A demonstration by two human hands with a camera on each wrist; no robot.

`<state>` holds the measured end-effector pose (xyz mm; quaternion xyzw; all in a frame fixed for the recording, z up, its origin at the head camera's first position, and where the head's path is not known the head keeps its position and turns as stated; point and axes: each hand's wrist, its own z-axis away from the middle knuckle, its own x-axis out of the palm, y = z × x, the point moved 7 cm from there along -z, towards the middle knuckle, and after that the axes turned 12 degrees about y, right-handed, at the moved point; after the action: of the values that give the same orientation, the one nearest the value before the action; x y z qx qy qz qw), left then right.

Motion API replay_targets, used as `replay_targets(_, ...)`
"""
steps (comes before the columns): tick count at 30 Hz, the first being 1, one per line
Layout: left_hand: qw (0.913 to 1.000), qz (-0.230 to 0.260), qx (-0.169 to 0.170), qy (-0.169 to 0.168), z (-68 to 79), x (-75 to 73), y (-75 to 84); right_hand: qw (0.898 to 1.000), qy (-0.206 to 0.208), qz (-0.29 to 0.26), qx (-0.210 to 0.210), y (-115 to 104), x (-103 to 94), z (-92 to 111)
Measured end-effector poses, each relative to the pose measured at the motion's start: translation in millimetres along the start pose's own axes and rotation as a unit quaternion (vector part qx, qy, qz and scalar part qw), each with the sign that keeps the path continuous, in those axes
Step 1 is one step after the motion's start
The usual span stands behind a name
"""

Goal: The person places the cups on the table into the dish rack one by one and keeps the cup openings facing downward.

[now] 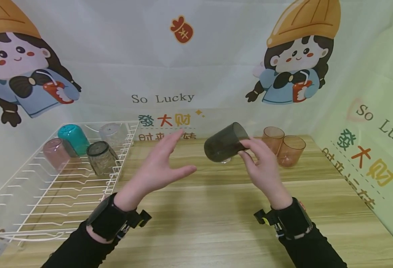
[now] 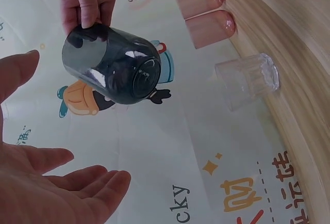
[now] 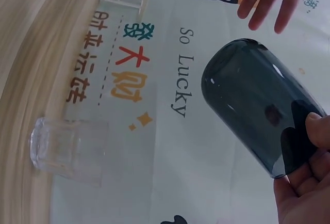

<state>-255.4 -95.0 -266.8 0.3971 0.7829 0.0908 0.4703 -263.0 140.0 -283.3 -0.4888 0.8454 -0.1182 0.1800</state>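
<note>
Pinched at its rim by my right hand (image 1: 265, 169) is a dark grey see-through cup (image 1: 224, 144), raised over the table and tilted with its base toward the left. In the right wrist view, thumb and fingers grip the rim end of the cup (image 3: 258, 105). My left hand (image 1: 159, 163) is held in the air to the left of the cup, fingers and thumb spread, touching nothing. A clear glass (image 2: 247, 81) stands on the table beyond; in the head view the dark cup hides most of it.
On the left, a white wire rack (image 1: 59, 193) holds upside-down cups: a pink one (image 1: 56, 152), a teal one (image 1: 73, 138), a smoky grey one (image 1: 100, 158) and a clear one (image 1: 111, 134). Two amber cups (image 1: 291, 152) stand at the back right. A printed cloth (image 1: 216, 82) hangs behind.
</note>
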Motion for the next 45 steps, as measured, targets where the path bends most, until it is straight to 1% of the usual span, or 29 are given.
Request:
replay_targets(4, 0.9998, 0.017, -0.002, -0.002, -0.5, 5.6, 1.5, 1.0, 0.002, -0.01, 0.003, -2.2, 3.8, 2.3)
replay_targets(9, 0.9995, 0.03, -0.013, -0.001, -0.3, 10.7, 1.3, 0.999, 0.002, -0.034, 0.009, -6.4, 7.8, 3.7)
replay_targets(14, 0.9986, 0.043, -0.03, 0.005, -0.2, 14.9, -0.1, 0.996, 0.002, -0.079, 0.047, -9.7, 11.4, 5.0)
replay_targets(17, 0.9976, 0.059, -0.034, 0.016, -1.0, 16.2, 0.0, 0.992, 0.001, -0.11, 0.069, -11.7, 14.3, 5.1)
replay_targets(20, 0.9958, 0.081, -0.028, 0.031, -2.0, 16.7, 1.5, 0.986, 0.002, -0.144, 0.086, -13.9, 16.9, 4.9)
replay_targets(25, 0.9907, 0.121, -0.013, 0.062, -2.5, 16.5, 5.4, 0.977, 0.007, -0.184, 0.108, -15.7, 19.9, 5.9)
replay_targets(28, 0.9862, 0.149, -0.008, 0.073, -2.4, 16.1, 8.3, 0.973, 0.01, -0.198, 0.114, -17.3, 20.7, 5.6)
replay_targets(34, 0.9746, 0.21, -0.023, 0.075, -2.4, 15.9, 10.7, 0.963, 0.009, -0.24, 0.125, -20.9, 23.9, 5.1)
replay_targets(41, 0.9676, 0.237, -0.029, 0.082, -2.6, 17.2, 11.4, 0.956, 0.013, -0.248, 0.153, -21.0, 26.7, 6.2)
replay_targets(45, 0.9619, 0.255, -0.033, 0.093, -2.0, 17.8, 11.8, 0.947, 0.017, -0.262, 0.184, -18.5, 28.3, 8.0)
